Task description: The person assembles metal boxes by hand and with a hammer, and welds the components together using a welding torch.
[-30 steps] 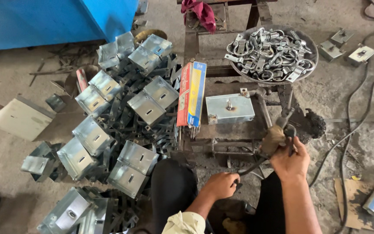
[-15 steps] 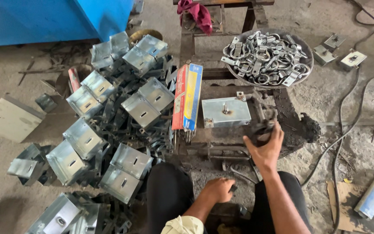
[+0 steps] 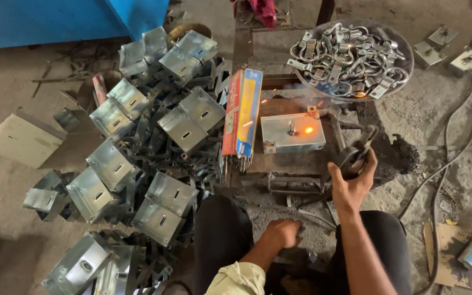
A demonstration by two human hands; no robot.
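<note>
Right hand (image 3: 352, 183) grips the dark welding holder (image 3: 356, 155) beside the sparking metal box (image 3: 292, 133); left hand (image 3: 282, 232) fisted low, can't tell on what.

There is just one camera, and it sits on my head. It looks almost straight down at the floor in front of me, from about as high as my head when I sit. At 6 o'clock it sees my knees and both my arms, close up. In the middle is the small metal work stand (image 3: 296, 158). From 9 to 11 o'clock lies the pile of metal boxes (image 3: 154, 142). At 1 o'clock is the bowl of shackles (image 3: 400, 82).
</note>
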